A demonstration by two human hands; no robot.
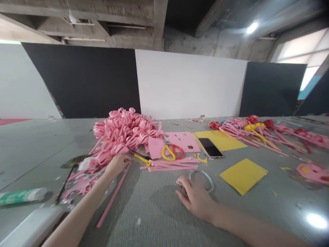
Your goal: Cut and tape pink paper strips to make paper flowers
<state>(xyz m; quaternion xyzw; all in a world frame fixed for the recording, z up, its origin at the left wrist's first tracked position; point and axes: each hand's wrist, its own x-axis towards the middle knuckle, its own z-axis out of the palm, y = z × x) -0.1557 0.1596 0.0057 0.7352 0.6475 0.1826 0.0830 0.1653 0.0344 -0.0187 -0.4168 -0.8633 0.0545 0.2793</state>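
My left hand (117, 167) is closed in a pinch at the upper end of a pink paper strip (113, 199), which runs down the table toward me. Just behind that hand rises a large heap of pink curled-paper flowers (125, 132). My right hand (195, 199) has its fingers curled over the near left side of a roll of clear tape (211, 181), hiding part of it. Between and beyond my hands lie several pink strips (172, 165), a yellow-handled cutter (142, 159) and scissors (168, 152) with one yellow and one red handle.
A phone (210, 148) lies by a pink sheet (187, 140) and yellow paper (231, 141). Another yellow sheet (244, 175) is right of the tape. Red, pink and yellow paper flowers (253, 127) spread far right. A green-and-white tube (23, 196) and white box (36, 226) sit left.
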